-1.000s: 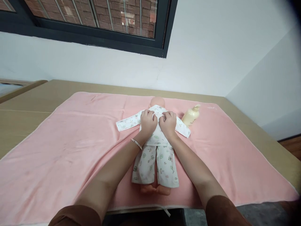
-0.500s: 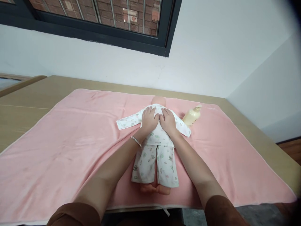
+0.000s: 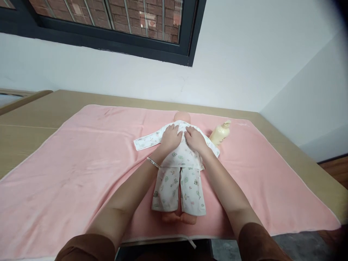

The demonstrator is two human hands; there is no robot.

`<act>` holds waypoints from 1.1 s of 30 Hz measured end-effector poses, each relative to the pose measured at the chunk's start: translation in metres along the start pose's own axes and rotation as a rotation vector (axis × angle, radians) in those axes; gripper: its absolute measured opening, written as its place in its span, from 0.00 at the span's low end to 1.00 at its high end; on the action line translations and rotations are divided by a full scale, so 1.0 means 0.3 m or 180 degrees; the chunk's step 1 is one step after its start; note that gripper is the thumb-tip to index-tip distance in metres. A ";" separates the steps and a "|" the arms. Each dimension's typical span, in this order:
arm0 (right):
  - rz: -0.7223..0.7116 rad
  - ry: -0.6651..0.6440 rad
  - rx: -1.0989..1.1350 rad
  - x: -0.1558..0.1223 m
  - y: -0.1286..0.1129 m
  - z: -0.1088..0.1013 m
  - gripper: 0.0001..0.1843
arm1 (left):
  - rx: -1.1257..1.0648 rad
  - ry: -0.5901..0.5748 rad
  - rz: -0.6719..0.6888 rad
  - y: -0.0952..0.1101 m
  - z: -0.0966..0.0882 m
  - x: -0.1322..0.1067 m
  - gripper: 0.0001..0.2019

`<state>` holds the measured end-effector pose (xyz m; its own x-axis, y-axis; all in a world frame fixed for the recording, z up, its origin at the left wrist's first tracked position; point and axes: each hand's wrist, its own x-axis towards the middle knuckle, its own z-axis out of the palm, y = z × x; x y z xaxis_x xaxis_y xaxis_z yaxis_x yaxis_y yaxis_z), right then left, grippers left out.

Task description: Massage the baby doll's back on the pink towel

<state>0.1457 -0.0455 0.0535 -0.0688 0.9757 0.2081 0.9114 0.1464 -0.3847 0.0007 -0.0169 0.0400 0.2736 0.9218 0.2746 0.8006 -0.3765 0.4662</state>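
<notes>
A baby doll (image 3: 182, 116) lies on a pink blanket (image 3: 92, 163), its head toward the wall and its feet toward me. It wears a white printed top (image 3: 181, 156) with long sleeves and matching trousers (image 3: 191, 190); the bare feet (image 3: 178, 218) stick out below. My left hand (image 3: 171, 139) rests flat on the left side of the doll's upper body, fingers stretched out. On the right side, my right hand (image 3: 196, 139) lies the same way. Both thumbs point inward, close together but apart. A bracelet (image 3: 153, 162) circles my left wrist.
A pale yellow pump bottle (image 3: 220, 133) leans on its side just beyond the doll's right-hand sleeve. Under the blanket is a wooden table (image 3: 73, 96), its back edge against a white wall (image 3: 228, 72). A dark-framed window (image 3: 185, 50) is above.
My hands have spread slightly outward over the doll's upper body, and the left wrist has shifted left. The doll and bottle stay in place; the view has moved a little.
</notes>
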 end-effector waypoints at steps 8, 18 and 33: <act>-0.0170 -0.0263 0.0019 -0.023 -0.042 -0.029 0.20 | -0.0109 -0.0506 0.0160 0.021 -0.051 -0.007 0.19; 0.0077 0.0175 0.0198 0.022 0.040 0.069 0.28 | -0.0032 -0.0206 0.0322 -0.048 -0.036 0.032 0.22; -0.0028 0.0206 0.0110 0.000 0.009 0.022 0.23 | 0.0444 -0.0245 -0.0028 -0.004 -0.095 0.011 0.17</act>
<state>0.1455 -0.0438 0.0464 -0.0494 0.9619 0.2690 0.8962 0.1616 -0.4132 -0.0146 -0.0161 0.0644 0.3021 0.9314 0.2033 0.8679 -0.3569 0.3456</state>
